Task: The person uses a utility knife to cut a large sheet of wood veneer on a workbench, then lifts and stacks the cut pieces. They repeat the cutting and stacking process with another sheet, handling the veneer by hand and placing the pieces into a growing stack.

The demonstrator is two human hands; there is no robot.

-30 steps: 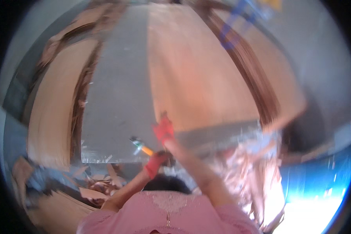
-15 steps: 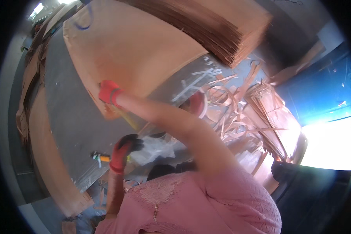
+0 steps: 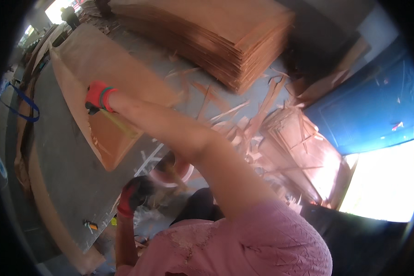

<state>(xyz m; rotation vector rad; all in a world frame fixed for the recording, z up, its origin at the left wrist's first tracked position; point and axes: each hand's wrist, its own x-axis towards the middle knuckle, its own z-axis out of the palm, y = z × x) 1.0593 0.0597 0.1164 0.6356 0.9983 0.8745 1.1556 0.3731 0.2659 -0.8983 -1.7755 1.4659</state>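
I am gripping the edge of a thin veneer sheet (image 3: 101, 106) in my gloved right hand (image 3: 98, 96), fingers closed on it above the grey table (image 3: 64, 170). My left hand (image 3: 134, 193) is curled low, apparently empty. Pulling unevenly could split this brittle sheet.

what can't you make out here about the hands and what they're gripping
- Right hand, head view: the red glove hides the fingers, so the grip on the veneer sheet is unclear; a thin yellowish stick below it is blurred.
- Left hand: dark glove in shadow; whether it holds anything cannot be told.
- Small yellow tool on the grey table: too small to identify.
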